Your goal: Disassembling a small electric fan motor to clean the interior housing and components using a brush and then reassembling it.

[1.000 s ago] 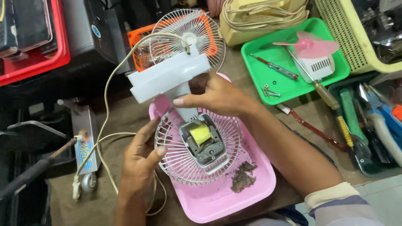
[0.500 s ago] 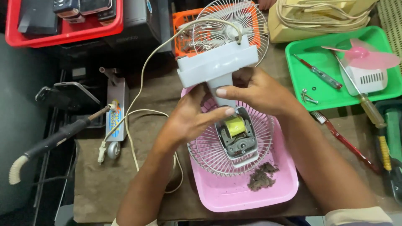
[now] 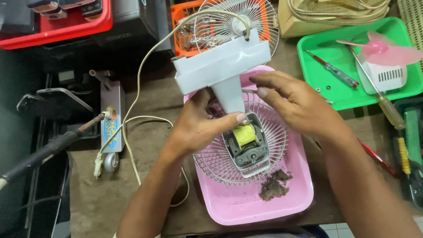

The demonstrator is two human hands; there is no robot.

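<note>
Fan [image 3: 224, 72] over pink tray [image 3: 246, 207]: left hand [image 3: 198, 125] grips its neck; right hand [image 3: 293, 101] hovers beside, fingers loosely spread, holding nothing.

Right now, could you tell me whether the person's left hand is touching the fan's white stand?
Touching. The head view shows the left hand wrapped around the neck of the white stand, thumb pressed across it just above the exposed motor.

Left hand [image 3: 200, 128]: held the white fan stand [image 3: 224, 70].
Right hand [image 3: 299, 105]: open, just above the wire cage [image 3: 211, 163].
Motor [image 3: 247, 143]: bare, over the pink tray [image 3: 246, 207].
</note>
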